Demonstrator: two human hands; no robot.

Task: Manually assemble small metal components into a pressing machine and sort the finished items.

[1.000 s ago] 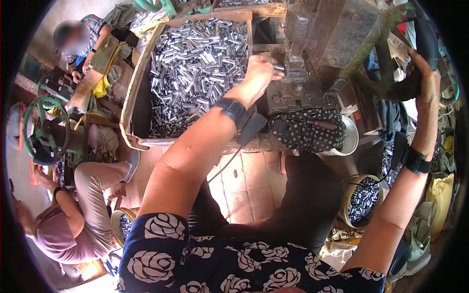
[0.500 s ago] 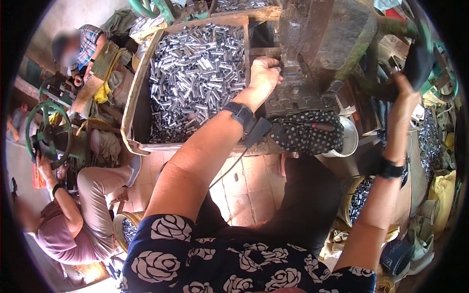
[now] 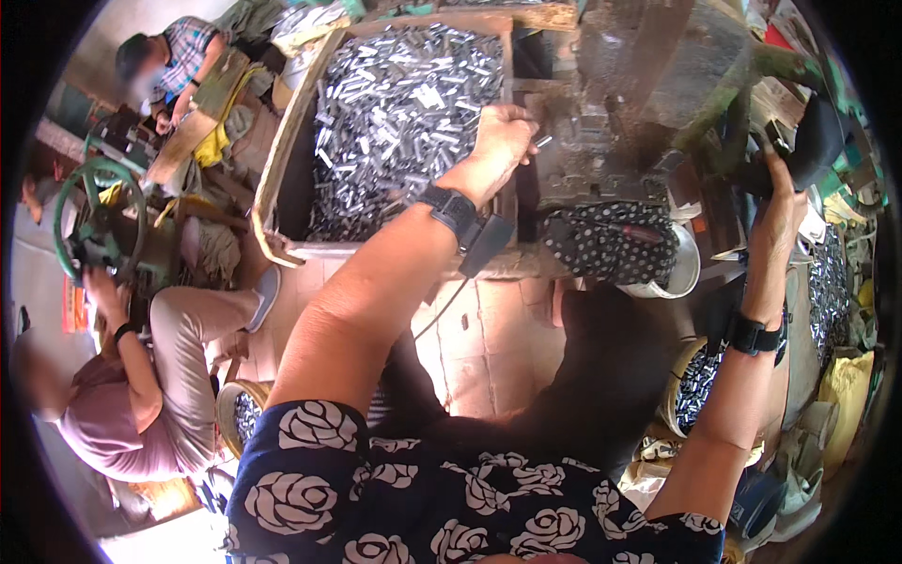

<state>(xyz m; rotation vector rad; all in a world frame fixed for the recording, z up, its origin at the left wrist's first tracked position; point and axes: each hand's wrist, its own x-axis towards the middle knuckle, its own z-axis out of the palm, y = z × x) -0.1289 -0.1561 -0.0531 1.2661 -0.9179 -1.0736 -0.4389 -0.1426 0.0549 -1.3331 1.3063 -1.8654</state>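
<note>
My left hand [image 3: 505,146] is closed, its fingers pinching a short shiny metal tube [image 3: 543,143] over the work area of a dark, greasy metal press [image 3: 587,141]. Under its wrist is the right edge of a wooden box [image 3: 272,202] heaped with similar metal tubes [image 3: 404,117]. Off to the right, my right hand [image 3: 782,202] grips the dark, padded part of the press's wheel [image 3: 817,150]; its fingertips are partly hidden there. Each wrist wears a black band, and a small dark device with a cable hangs at the left one.
A dotted black cloth [image 3: 611,246] with a dark-red-handled tool lies before the press, beside a white bucket [image 3: 689,268]. Another bucket of tubes [image 3: 693,385] stands by my right forearm. At left, two people work near a green handwheel [image 3: 61,221]. A yellow sack [image 3: 846,385] sits at far right.
The view has shifted, so the box and press appear farther right. My left hand has drawn slightly back from the press, and a tube now shows at its fingertips. My right hand stays at the wheel.
</note>
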